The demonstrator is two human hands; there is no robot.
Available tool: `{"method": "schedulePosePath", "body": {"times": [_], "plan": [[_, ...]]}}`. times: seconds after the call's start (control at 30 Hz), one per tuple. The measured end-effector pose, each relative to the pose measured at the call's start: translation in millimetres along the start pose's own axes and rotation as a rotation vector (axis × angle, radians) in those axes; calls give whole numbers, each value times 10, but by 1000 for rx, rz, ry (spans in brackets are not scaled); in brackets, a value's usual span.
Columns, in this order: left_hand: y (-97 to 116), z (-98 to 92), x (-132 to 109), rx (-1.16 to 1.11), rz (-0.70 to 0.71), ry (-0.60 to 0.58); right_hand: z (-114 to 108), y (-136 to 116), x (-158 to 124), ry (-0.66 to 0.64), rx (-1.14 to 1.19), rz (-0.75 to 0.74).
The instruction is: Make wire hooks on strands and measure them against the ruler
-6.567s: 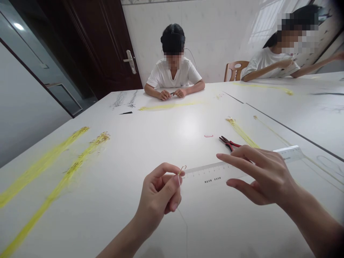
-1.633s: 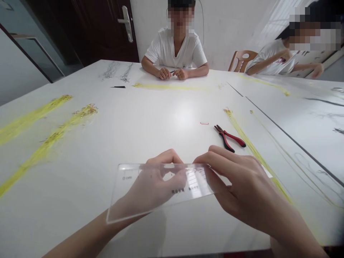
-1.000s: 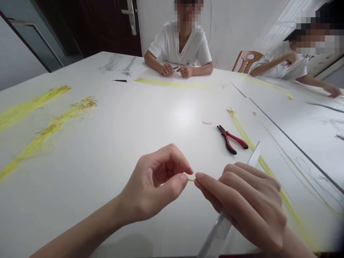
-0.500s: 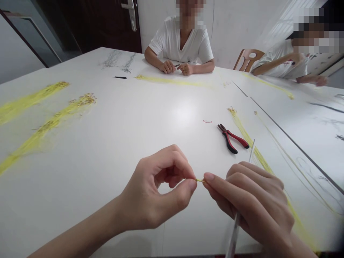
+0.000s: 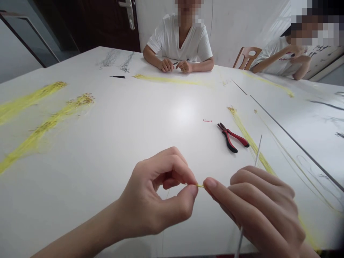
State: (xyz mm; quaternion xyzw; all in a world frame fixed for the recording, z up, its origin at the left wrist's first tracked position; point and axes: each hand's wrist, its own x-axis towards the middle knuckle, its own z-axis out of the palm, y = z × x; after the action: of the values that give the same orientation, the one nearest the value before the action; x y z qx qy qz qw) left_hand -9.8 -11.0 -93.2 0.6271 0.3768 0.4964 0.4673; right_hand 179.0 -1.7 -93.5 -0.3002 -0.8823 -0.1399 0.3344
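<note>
Between the pinched thumb and fingers of my left hand (image 5: 158,200) is the end of a short yellow thread (image 5: 200,186). My right hand (image 5: 266,211) pinches the other end, its index fingertip just right of the left thumb. Whether a small hook sits in the fingers is hidden. A thin pale rod (image 5: 258,150) runs under my right hand, its pointed tip showing above and its shaft below. A fine line hangs below my left hand. Beyond my right hand lie red-and-black pliers (image 5: 232,138) with jaws slightly apart, and a small red wire piece (image 5: 207,120).
Yellow line bundles (image 5: 40,130) with small gold hook-like ends lie at left, and another bundle (image 5: 243,129) passes beside the pliers. Black tweezers (image 5: 117,76) lie farther back. A person in white (image 5: 185,43) sits opposite; another person (image 5: 282,53) sits at right. A dark seam (image 5: 290,138) crosses the white table.
My hands have shifted slightly down, still pinching the thread; my right hand and the rod have turned a little rightward. The person at right has raised a hand from the table.
</note>
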Motion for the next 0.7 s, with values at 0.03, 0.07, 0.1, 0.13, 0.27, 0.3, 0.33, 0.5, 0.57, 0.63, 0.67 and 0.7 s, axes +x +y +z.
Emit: {"method": "schedulePosePath", "body": {"times": [0.03, 0.07, 0.1, 0.13, 0.27, 0.3, 0.33, 0.5, 0.57, 0.63, 0.67, 0.7], "plan": [[-2, 4, 1, -1, 1, 3, 13, -1, -9, 1, -5, 2], [-2, 8, 3, -4, 3, 6, 26, -1, -18, 4, -11, 6], [-1, 12, 6, -5, 5, 9, 38, -2, -28, 11, -18, 12], [1, 17, 8, -8, 8, 9, 50, -4, -37, 25, -23, 19], [0, 25, 4, -18, 8, -2, 94, -19, -64, 195, 6, -11], [-3, 24, 1, -18, 7, -7, 103, -22, -65, 245, 24, -32], [-8, 24, -3, -19, 6, -7, 109, -25, -62, 279, 40, -53], [-25, 17, -5, -25, 4, -6, 111, -25, -32, 267, 30, -114], [-21, 15, -3, -28, 6, -8, 107, -26, -25, 264, 26, -117], [-13, 13, -5, -29, 5, -9, 103, -25, -25, 266, 22, -122], [-10, 11, -7, -29, 7, -11, 101, -22, -27, 262, 17, -131], [-8, 9, -9, -28, 6, -12, 97, -19, -32, 252, 12, -140]]}}
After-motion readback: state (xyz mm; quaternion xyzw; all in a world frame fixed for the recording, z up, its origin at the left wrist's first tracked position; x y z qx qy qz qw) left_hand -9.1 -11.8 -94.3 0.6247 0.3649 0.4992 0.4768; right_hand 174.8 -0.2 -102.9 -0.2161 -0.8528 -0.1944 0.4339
